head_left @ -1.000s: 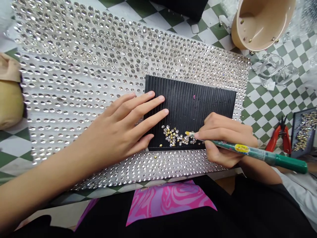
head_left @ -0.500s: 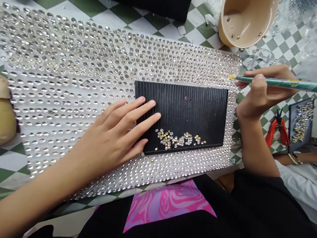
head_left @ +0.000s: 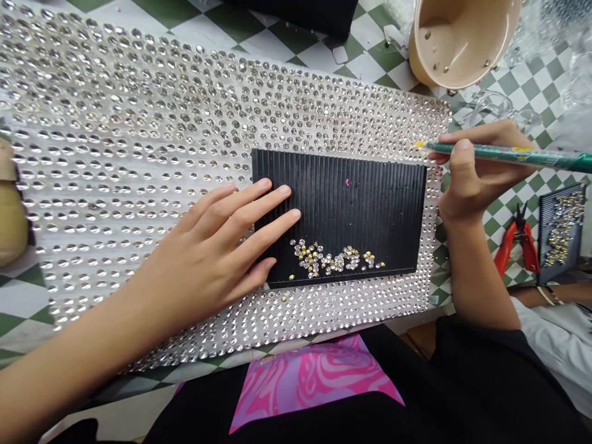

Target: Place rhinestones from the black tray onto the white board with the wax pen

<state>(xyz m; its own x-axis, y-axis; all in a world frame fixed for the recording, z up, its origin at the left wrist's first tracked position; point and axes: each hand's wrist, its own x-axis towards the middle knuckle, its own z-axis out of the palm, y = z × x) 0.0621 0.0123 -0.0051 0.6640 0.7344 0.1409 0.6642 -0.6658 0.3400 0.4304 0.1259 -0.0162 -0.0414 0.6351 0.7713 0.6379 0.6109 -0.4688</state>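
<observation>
My left hand [head_left: 222,237] lies flat with fingers spread over the left end of a black ribbed tray [head_left: 346,203]. Loose rhinestones [head_left: 337,262], clear-faced with gold backs, are bunched along the tray's near edge. Beneath the tray is a pale sheet [head_left: 152,179] covered in rows of clear rhinestones. My right hand [head_left: 478,169] pinches a green pencil-like picker [head_left: 509,153] whose yellow tip points left, just above the sheet beyond the tray's far right corner. Whether a stone clings to the tip, I cannot tell.
A cream bowl [head_left: 462,43] with a few stones stands at the far right. Red-handled pliers [head_left: 520,240] and a second tray of stones [head_left: 564,225] are on the right, near another person's arm [head_left: 573,293]. A black object [head_left: 305,15] sits at the back.
My right hand has shifted left with the picker, bringing its tip further over the sheet. The left hand and the tray look unmoved.
</observation>
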